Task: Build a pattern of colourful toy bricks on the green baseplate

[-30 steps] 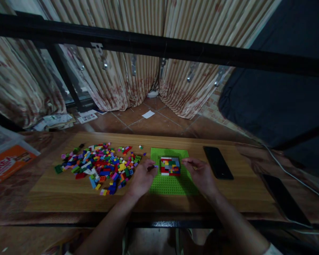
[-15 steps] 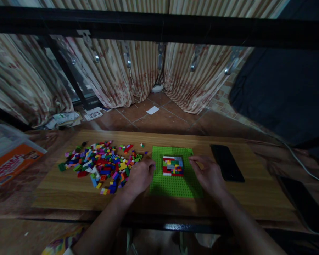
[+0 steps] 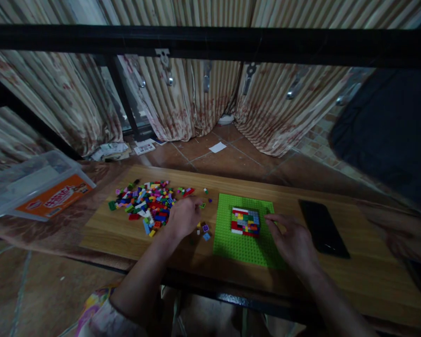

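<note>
A green baseplate (image 3: 231, 248) lies on the wooden table (image 3: 337, 281), with a small block of mixed-colour bricks (image 3: 245, 221) built on it. To its left spreads a pile of loose coloured bricks (image 3: 145, 203). My left hand (image 3: 184, 216) rests at the right edge of that pile, fingers curled among the bricks; what it holds, if anything, is hidden. My right hand (image 3: 293, 241) lies on the baseplate's right side, fingers bent and pointing at the built block, with nothing visible in them.
A black phone (image 3: 323, 228) lies right of the baseplate. A clear plastic box with an orange label (image 3: 38, 189) sits at the far left. A black metal bar (image 3: 210, 42) crosses overhead, with curtains and tiled floor behind.
My left hand has left the baseplate's edge and moved left into the loose bricks. My head has turned left, so everything sits further right. The right hand stays beside the built block.
</note>
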Tool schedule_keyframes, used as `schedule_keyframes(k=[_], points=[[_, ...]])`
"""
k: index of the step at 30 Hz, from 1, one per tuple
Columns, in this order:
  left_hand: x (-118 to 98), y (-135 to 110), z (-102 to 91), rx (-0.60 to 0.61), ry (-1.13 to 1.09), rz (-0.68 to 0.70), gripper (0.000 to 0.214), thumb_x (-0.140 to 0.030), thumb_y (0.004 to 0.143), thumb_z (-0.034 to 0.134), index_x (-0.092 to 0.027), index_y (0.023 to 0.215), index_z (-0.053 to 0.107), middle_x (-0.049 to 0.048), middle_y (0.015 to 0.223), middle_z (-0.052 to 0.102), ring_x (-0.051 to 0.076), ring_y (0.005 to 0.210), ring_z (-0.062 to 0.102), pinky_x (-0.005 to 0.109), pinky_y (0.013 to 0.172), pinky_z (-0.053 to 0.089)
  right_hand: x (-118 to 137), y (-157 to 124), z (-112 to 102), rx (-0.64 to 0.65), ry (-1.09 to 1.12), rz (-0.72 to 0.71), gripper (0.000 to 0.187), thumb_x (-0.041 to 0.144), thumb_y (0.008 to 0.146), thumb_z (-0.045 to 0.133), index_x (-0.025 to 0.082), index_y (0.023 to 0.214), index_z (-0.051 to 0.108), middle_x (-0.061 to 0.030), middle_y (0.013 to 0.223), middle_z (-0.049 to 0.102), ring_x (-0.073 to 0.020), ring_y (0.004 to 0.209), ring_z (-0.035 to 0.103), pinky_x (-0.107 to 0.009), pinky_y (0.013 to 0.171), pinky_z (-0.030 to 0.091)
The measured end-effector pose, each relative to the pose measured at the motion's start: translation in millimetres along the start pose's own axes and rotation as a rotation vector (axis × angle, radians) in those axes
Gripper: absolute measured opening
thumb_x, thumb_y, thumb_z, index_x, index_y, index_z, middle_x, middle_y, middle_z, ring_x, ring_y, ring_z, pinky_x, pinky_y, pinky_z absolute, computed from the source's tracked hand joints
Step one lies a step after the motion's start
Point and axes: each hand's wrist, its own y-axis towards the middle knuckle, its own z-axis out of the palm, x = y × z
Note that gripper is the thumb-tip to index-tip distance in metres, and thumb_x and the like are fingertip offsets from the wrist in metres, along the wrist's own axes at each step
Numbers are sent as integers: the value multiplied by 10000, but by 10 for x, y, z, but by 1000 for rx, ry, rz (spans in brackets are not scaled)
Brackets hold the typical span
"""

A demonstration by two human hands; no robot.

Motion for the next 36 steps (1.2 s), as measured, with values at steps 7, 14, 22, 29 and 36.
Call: schedule_keyframes(k=[7, 14, 22, 29, 36], points=[[-127, 284, 262, -116, 118, 184, 204, -181, 851, 489, -157, 911, 683, 126, 973, 663, 245, 984, 583, 358, 947, 405, 23, -14, -40, 3, 3, -5, 262, 397, 869, 496, 226, 878, 694, -67, 897, 723, -239, 868, 654, -382, 803, 499], [-146, 350, 377, -82, 95, 228, 213, -85, 824, 481, -140, 792, 684, 132, 862, 660, 248, 911, 599, 373, 878, 429, -15, 1, -70, -7, -8, -11, 252, 376, 874, 501, 222, 868, 700, -64, 882, 724, -238, 860, 651, -371, 792, 497], [-461, 128, 546, -79, -439, 222, 218, -151, 869, 513, -210, 916, 717, 29, 905, 706, 139, 805, 653, 236, 756, 494, 24, 47, -109, -9, -25, -27, 243, 330, 888, 493, 200, 872, 698, -66, 873, 723, -232, 848, 650, -362, 785, 494], [-541, 27, 706, -139, -585, 137, 180, -121, 830, 566, -206, 864, 721, 13, 877, 725, 133, 793, 664, 239, 759, 501, 57, 41, -126, -10, -2, -20, 209, 286, 887, 512, 194, 871, 699, -60, 872, 727, -215, 840, 647, -336, 791, 486], [-520, 38, 712, -158, -570, 162, 166, -132, 829, 573, -212, 853, 717, 8, 882, 730, 137, 805, 673, 243, 755, 507, 73, 46, -143, 4, -15, -14, 203, 272, 886, 510, 200, 861, 698, -53, 867, 728, -214, 835, 647, -332, 790, 482]])
